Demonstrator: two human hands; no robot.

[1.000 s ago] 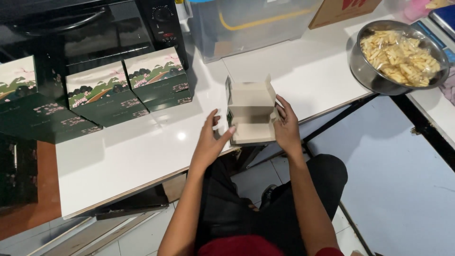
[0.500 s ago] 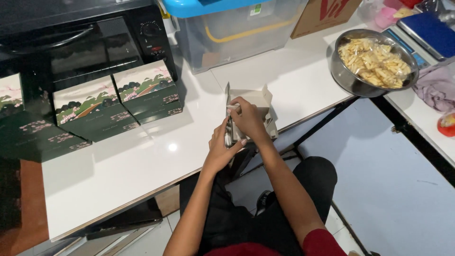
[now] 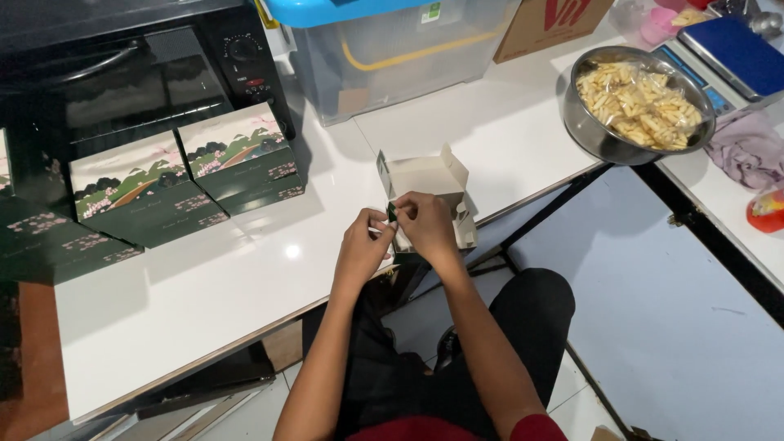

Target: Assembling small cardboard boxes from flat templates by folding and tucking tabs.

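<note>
Half-folded cardboard box (image 3: 428, 189) at near edge of white table (image 3: 204, 294), flaps up, pale inside showing; left hand (image 3: 363, 247) and right hand (image 3: 425, 224) both pinching its front-left flap, fingers closed on card; green printed boxes (image 3: 184, 184) stacked well left; metal bowl of snacks (image 3: 637, 102) far right.

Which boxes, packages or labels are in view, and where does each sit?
Unfolded box: beige card, open flaps, both hands on it at the table edge.
Finished boxes: dark green, landscape lids, far left.
Storage bin: clear, blue lid, small label, behind.
Carton: brown with red print, beside the bin.
</note>
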